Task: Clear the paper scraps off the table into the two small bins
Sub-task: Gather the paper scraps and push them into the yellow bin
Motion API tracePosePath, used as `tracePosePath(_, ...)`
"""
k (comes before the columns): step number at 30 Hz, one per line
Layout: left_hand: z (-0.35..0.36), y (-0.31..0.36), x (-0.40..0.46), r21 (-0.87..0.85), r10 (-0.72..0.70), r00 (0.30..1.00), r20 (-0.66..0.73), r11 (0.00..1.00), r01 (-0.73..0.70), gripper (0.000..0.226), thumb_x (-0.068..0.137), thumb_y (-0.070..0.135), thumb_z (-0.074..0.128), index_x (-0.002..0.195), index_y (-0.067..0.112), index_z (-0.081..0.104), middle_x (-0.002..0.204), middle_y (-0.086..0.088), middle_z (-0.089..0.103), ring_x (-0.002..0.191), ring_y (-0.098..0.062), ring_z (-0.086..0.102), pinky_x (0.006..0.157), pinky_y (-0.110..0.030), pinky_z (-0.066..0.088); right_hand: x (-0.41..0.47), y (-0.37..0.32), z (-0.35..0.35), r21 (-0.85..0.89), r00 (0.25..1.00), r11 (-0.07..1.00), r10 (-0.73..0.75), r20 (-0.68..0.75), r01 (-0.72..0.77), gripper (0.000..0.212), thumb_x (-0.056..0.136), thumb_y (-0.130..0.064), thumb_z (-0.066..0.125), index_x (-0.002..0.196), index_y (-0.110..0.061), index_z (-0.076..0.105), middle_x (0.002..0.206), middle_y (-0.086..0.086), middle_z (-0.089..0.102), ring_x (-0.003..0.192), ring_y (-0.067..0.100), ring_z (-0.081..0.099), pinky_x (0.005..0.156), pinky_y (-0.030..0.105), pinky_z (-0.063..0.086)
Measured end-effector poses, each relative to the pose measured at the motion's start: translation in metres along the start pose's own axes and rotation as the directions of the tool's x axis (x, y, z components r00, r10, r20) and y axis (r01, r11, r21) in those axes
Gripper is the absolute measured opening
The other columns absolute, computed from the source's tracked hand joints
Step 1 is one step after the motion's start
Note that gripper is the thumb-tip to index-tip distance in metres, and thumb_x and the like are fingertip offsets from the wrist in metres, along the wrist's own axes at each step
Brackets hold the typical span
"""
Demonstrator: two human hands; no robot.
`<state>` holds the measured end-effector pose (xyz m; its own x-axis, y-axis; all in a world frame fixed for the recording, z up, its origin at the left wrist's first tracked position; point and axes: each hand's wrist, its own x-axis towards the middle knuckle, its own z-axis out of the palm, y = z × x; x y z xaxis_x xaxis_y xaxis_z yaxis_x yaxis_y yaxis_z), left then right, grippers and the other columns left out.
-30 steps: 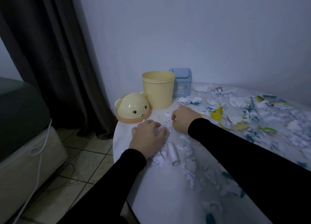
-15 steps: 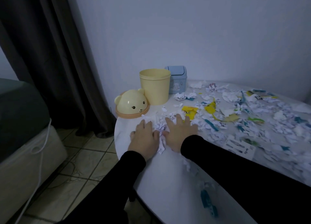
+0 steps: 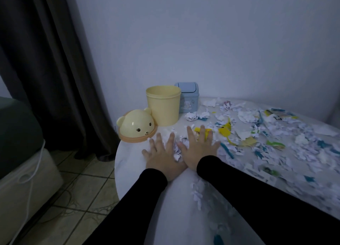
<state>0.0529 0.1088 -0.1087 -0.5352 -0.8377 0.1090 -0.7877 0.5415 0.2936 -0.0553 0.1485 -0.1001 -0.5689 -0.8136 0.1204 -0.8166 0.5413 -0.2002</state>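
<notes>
My left hand (image 3: 161,155) and my right hand (image 3: 197,149) lie flat on the white table (image 3: 139,171), fingers spread, side by side, with a small heap of white paper scraps (image 3: 177,147) squeezed between them. Behind the hands stands an open yellow bin (image 3: 162,104). Its bear-face lid (image 3: 137,126) lies on the table to the left of it. A light blue bin with a swing lid (image 3: 187,97) stands behind the yellow one. Many white, yellow and blue scraps (image 3: 257,134) cover the table to the right.
A dark curtain (image 3: 55,60) hangs left of the table against the pale wall. Tiled floor (image 3: 82,198) lies below the table's rounded left edge. A cushioned seat with a white cable (image 3: 27,171) stands at far left.
Both hands went from closed fists on the scraps to flat, spread palms. The scrap heap between them has been pushed a little toward the bins, and the view shifted slightly.
</notes>
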Motion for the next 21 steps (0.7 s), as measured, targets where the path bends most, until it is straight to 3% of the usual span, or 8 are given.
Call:
tracePosePath(2,-0.002,-0.008,0.012,0.056,0.083,0.996,-0.022,0.995,-0.082,0.09,0.08,0.072,0.041,0.149,0.037,-0.004,0.159,-0.004,-0.01,0.147,-0.029,-0.008,0.111,-0.058,0.003,0.01,0.006,-0.002,-0.109,0.988,0.987,-0.125,-0.091,0.115,0.066,0.094,-0.062,0.02,0.151,-0.034,0.002,0.16,0.007,-0.013,0.146,0.037,-0.009,0.111,0.063,0.005)
tracePosePath(6,-0.001,-0.02,0.042,0.046,0.157,0.988,-0.002,0.987,-0.157,0.085,0.08,0.072,0.044,0.147,0.046,0.0,0.159,0.003,-0.012,0.147,-0.023,-0.01,0.112,-0.057,-0.002,0.04,0.025,0.0,-0.205,0.987,0.966,-0.16,0.005,0.158,0.076,0.087,-0.073,0.02,0.151,-0.037,0.001,0.159,0.004,-0.016,0.146,0.037,-0.008,0.111,0.062,0.004)
tracePosePath(8,-0.001,-0.023,0.052,0.028,0.174,0.983,0.054,0.984,-0.176,0.079,0.083,0.068,0.044,0.146,0.048,0.001,0.159,0.006,-0.012,0.147,-0.023,-0.008,0.112,-0.056,-0.003,0.05,0.031,0.003,-0.167,0.99,0.976,-0.129,0.056,0.137,0.078,0.084,-0.077,0.022,0.15,-0.039,0.007,0.161,0.005,-0.006,0.146,0.037,0.0,0.112,0.058,0.007)
tracePosePath(10,0.001,-0.024,0.06,0.018,0.2,0.978,0.066,0.979,-0.202,0.071,0.086,0.065,0.042,0.146,0.047,0.009,0.16,0.007,0.0,0.147,-0.022,0.001,0.113,-0.053,0.001,0.055,0.032,0.006,-0.08,0.986,0.985,-0.143,0.083,0.15,0.069,0.087,-0.071,0.029,0.146,-0.037,0.024,0.156,0.007,0.019,0.142,0.035,0.016,0.111,0.052,0.019)
tracePosePath(12,0.004,-0.023,0.064,0.018,0.231,0.973,-0.008,0.973,-0.23,0.06,0.087,0.061,0.041,0.142,0.042,0.026,0.153,0.006,0.026,0.141,-0.019,0.022,0.111,-0.047,0.013,0.057,0.031,0.008,-0.061,0.983,0.981,-0.184,0.008,0.184,0.054,0.091,-0.06,0.035,0.137,-0.031,0.04,0.14,0.009,0.041,0.129,0.033,0.035,0.102,0.045,0.032)
tracePosePath(15,0.004,-0.02,0.063,-0.041,0.225,0.962,-0.153,0.972,-0.233,0.064,0.073,0.065,0.027,0.119,0.027,0.052,0.123,0.005,0.053,0.118,-0.022,0.043,0.098,-0.035,0.03,0.056,0.03,0.008,-0.059,0.973,0.976,-0.214,-0.088,0.21,0.043,0.095,-0.044,0.039,0.13,-0.02,0.045,0.129,0.01,0.044,0.118,0.032,0.04,0.093,0.04,0.037)
tracePosePath(18,0.007,-0.018,0.064,-0.081,0.254,0.941,-0.225,0.957,-0.278,0.052,0.076,0.053,0.035,0.101,0.013,0.057,0.101,-0.007,0.057,0.1,-0.03,0.049,0.087,-0.034,0.035,0.055,0.029,0.003,-0.018,0.971,0.973,-0.232,-0.052,0.232,0.038,0.096,-0.035,0.039,0.125,-0.01,0.045,0.126,0.013,0.046,0.115,0.033,0.04,0.094,0.038,0.035)
tracePosePath(21,0.008,-0.014,0.061,-0.094,0.236,0.946,-0.223,0.96,-0.262,0.027,0.088,0.031,0.052,0.1,0.007,0.054,0.101,-0.013,0.057,0.099,-0.031,0.052,0.082,-0.036,0.038,0.052,0.027,0.0,0.017,0.978,0.979,-0.204,-0.042,0.205,0.039,0.094,-0.035,0.041,0.121,-0.007,0.048,0.121,0.015,0.05,0.112,0.035,0.047,0.091,0.038,0.038)
